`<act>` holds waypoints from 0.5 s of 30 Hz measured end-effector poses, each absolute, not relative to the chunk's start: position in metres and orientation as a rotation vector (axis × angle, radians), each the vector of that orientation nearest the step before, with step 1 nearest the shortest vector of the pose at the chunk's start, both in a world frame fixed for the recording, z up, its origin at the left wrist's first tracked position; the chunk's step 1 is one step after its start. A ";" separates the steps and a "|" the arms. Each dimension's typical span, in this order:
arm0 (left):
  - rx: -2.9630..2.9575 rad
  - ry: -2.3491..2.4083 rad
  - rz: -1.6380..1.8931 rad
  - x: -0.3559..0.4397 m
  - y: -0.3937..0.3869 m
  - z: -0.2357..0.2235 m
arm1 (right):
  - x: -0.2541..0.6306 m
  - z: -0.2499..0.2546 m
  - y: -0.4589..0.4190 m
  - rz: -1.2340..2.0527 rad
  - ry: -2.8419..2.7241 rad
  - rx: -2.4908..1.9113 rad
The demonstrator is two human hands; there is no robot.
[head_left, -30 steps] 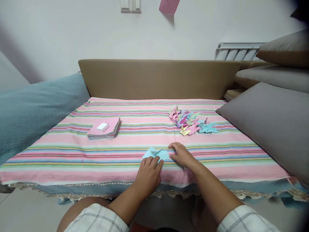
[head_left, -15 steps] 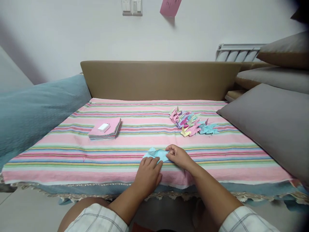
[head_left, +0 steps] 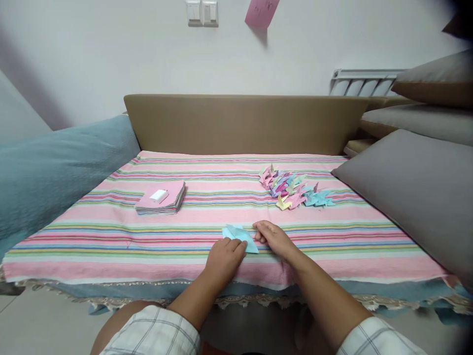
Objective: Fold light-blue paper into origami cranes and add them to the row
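A partly folded light blue paper (head_left: 239, 235) lies on the striped cloth (head_left: 207, 217) near its front edge. My left hand (head_left: 224, 260) rests knuckles-up at the paper's near edge, its fingertips pressing on it. My right hand (head_left: 273, 238) is curled at the paper's right side, thumb and fingers pinched on its edge. A stack of coloured paper squares (head_left: 160, 197), pink on top with a small white piece on it, sits to the left. A heap of several folded paper cranes (head_left: 291, 190) lies further back on the right.
A teal blanket (head_left: 51, 172) bulges at the left. Grey cushions (head_left: 417, 182) lean at the right. A tan backrest (head_left: 240, 123) closes the far side. The wall holds light switches (head_left: 201, 12) and a pink note (head_left: 260, 11).
The blue paper has been folded narrower and now lies flatter. My right hand has shifted slightly left onto its edge; my left hand has slid a little nearer to me.
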State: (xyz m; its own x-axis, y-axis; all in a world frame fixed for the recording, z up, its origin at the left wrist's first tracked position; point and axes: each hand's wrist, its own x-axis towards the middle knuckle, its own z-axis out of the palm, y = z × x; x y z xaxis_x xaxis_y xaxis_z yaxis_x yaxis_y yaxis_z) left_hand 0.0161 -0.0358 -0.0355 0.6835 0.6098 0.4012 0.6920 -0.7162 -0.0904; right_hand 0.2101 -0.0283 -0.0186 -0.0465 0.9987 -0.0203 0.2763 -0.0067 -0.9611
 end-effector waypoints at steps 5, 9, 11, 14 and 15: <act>-2.739 -1.064 -0.558 0.010 -0.030 -0.034 | 0.211 -0.025 -0.023 0.756 -1.678 -1.406; -2.836 -1.192 -0.715 0.000 -0.019 -0.032 | 0.205 -0.024 -0.024 0.684 -1.827 -1.388; -2.888 -1.235 -0.760 -0.004 -0.015 -0.030 | 0.203 -0.021 -0.026 0.690 -1.879 -1.425; -3.015 -1.258 -0.758 -0.010 -0.012 -0.023 | 0.201 -0.016 -0.029 0.730 -1.909 -1.495; -3.065 -1.264 -0.746 -0.013 -0.011 -0.020 | 0.201 -0.015 -0.031 0.738 -1.913 -1.513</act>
